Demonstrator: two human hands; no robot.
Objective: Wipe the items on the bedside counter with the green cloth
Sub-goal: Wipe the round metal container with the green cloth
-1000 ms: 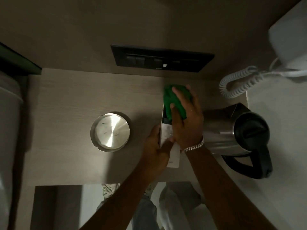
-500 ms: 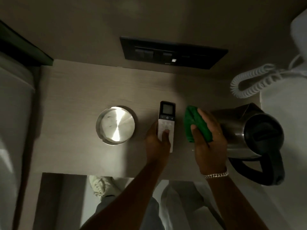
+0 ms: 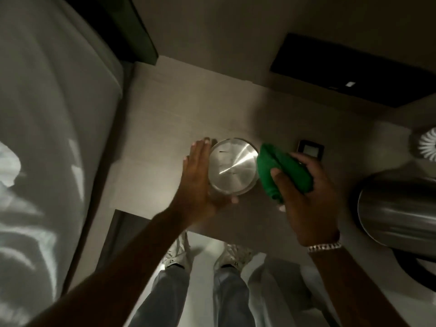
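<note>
At far left we see the pale, rumpled bedding (image 3: 47, 161), which fills far more of the view than half a second ago, because our head has swung left and down. Next comes the light wood-grain bedside counter (image 3: 169, 109).

Our left hand (image 3: 200, 178) has let go of the remote and moved left. It now lies flat and spread, fingers straight, its palm edge against the left side of the round brushed-steel tin (image 3: 232, 169), with the thumb tucked under the tin's near rim. The tin stands on the counter where it stood before.

Just right of the tin, our right hand (image 3: 306, 197) bunches the green cloth (image 3: 280, 172), thumb in front and fingers curled over the top. Half a second ago this hand and cloth were beside the kettle; now they have crossed over the remote, and the cloth's left fold touches the tin's right rim.

Behind that hand, only the dark screen end of the white remote control (image 3: 311, 151) shows, lying flat on the counter with nothing holding it. A silver chain bracelet (image 3: 324, 247) circles the right wrist.

On the wall above sits the black switch panel (image 3: 354, 76). At the right edge are the coiled white phone cord (image 3: 427, 151) and the steel kettle (image 3: 398, 208), now partly cut off by the frame.
</note>
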